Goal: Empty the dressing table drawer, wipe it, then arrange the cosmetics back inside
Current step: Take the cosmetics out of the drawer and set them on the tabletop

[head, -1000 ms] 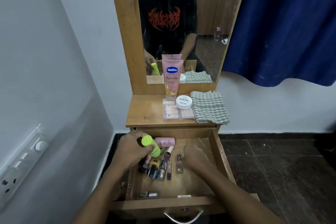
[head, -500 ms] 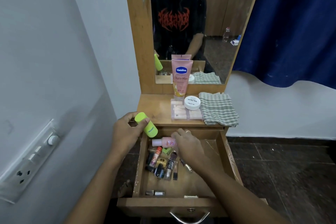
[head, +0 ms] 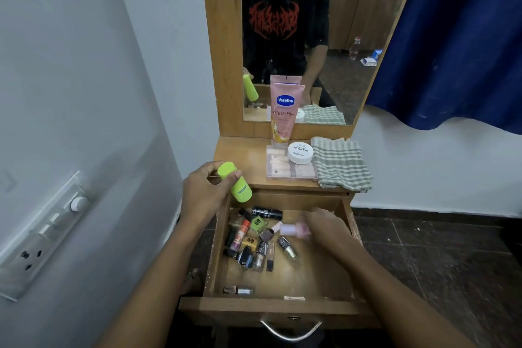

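Left hand wraps a smooth lime-green plastic cylinder bottle, tilted, cap end up, held over the tabletop edge & the drawer's back-left corner. Right hand is down inside the open wooden drawer, blurred; fingers look closed round a pale pink bottle w/ lighter cap, lying sideways. Drawer floor is scuffed bare wood w/ a jumble of small glass nail-polish bottles at left-centre, plus a black tube near the back. Curved metal handle on the front. Up top: pink squeeze tube upright against the mirror, round white jar on a clear flat case, folded green-checked cloth just beside.
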